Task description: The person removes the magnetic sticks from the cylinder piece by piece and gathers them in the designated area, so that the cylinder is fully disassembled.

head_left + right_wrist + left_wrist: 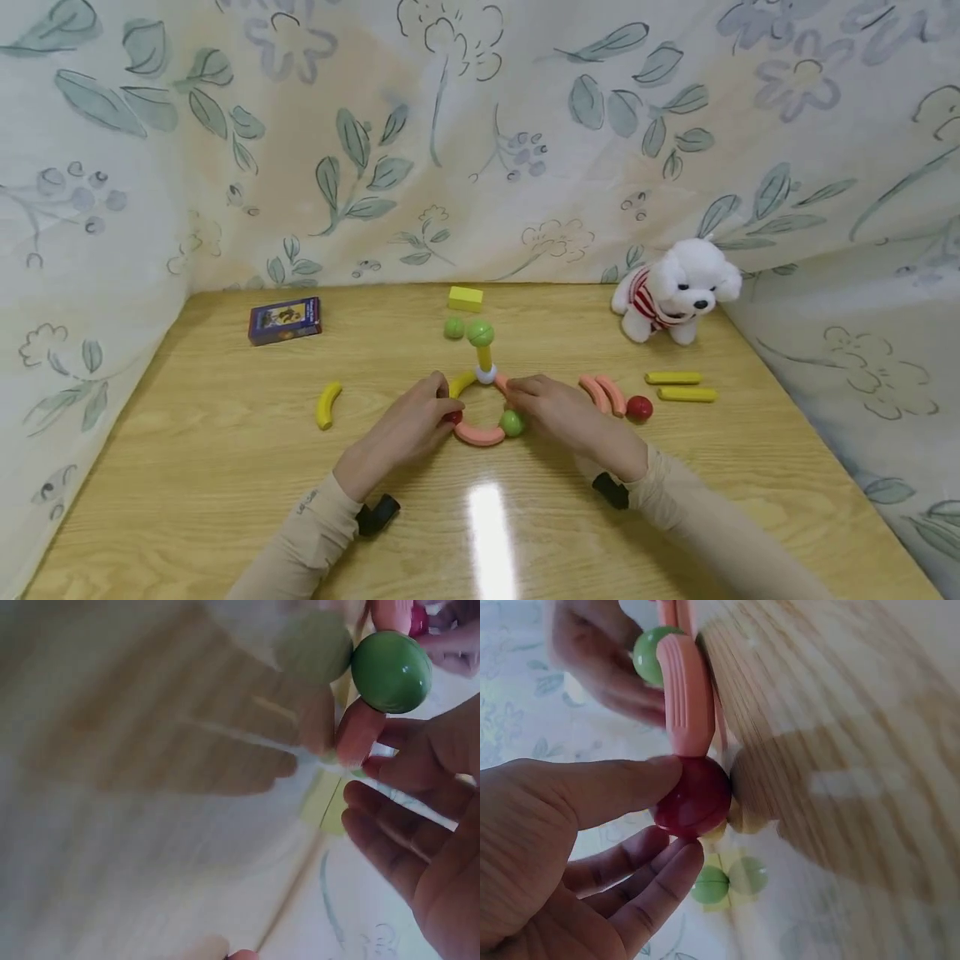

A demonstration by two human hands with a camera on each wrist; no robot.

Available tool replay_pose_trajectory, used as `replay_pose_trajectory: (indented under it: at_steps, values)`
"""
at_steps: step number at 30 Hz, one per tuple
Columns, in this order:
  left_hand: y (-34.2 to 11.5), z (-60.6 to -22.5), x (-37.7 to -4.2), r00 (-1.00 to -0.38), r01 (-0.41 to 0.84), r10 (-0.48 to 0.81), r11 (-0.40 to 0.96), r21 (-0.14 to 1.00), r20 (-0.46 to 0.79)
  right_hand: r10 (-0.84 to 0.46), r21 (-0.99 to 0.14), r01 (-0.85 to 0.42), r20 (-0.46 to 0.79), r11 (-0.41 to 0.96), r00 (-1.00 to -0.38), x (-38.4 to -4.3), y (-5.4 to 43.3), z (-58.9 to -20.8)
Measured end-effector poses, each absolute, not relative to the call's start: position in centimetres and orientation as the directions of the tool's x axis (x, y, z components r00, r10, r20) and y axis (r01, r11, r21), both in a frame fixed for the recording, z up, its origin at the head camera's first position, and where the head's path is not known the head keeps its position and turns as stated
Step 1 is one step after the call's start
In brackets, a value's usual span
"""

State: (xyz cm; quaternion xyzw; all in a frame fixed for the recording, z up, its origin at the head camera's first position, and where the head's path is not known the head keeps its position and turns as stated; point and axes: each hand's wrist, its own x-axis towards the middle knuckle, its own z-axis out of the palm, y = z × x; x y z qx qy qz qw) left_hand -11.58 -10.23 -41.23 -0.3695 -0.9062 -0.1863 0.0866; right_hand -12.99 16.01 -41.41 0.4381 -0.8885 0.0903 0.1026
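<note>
A ring of toy building rods and balls lies on the table in the head view. My left hand (pixel 416 417) grips its red ball (pixel 694 796) between thumb and fingertips. From that ball a pink curved rod (pixel 480 436) runs along the near side to a green ball (pixel 391 672). My right hand (pixel 558 412) pinches another pink curved rod (pixel 360 733) on the ring's right side, beyond the green ball. A yellow curved rod (pixel 462 382) closes the left side up to a white ball (pixel 486 375). Out of it stands a yellow straight rod (pixel 484 359) topped by a green ball (pixel 480 333).
Behind the ring are a loose green ball (pixel 453 327) and a yellow block (pixel 466 298). To the right lie two pink rods (pixel 602 395), a red ball (pixel 640 408), two yellow sticks (pixel 680 386) and a plush dog (pixel 675 292). Leftward are a yellow curved rod (pixel 327 405) and a box (pixel 285 321).
</note>
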Motion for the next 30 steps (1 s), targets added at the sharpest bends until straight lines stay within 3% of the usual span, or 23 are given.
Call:
replay_pose_trajectory:
  at_steps: [12,23,26,30]
  values:
    - [-10.4,-41.2,-12.0,-0.760,0.644,0.577,0.734,0.218,0.300,-0.815,0.000,-0.852,0.289,0.524,-0.502,-9.8,15.1,-41.4]
    - [-10.5,-41.1,-12.2,-0.774,0.633,0.572,0.713,0.301,0.273,-0.834,-0.108,-0.875,0.270,0.472,-0.482,-8.3,12.8,-41.1]
    - [-10.4,-41.2,-12.3,-0.772,0.636,0.582,0.710,0.302,0.258,-0.794,-0.189,-0.840,0.275,0.508,-0.542,-8.3,13.0,-40.9]
    - [-10.3,-41.1,-12.1,-0.774,0.632,0.571,0.723,0.280,0.274,-0.548,-0.433,-0.613,0.280,0.661,-0.788,-8.7,13.8,-40.1]
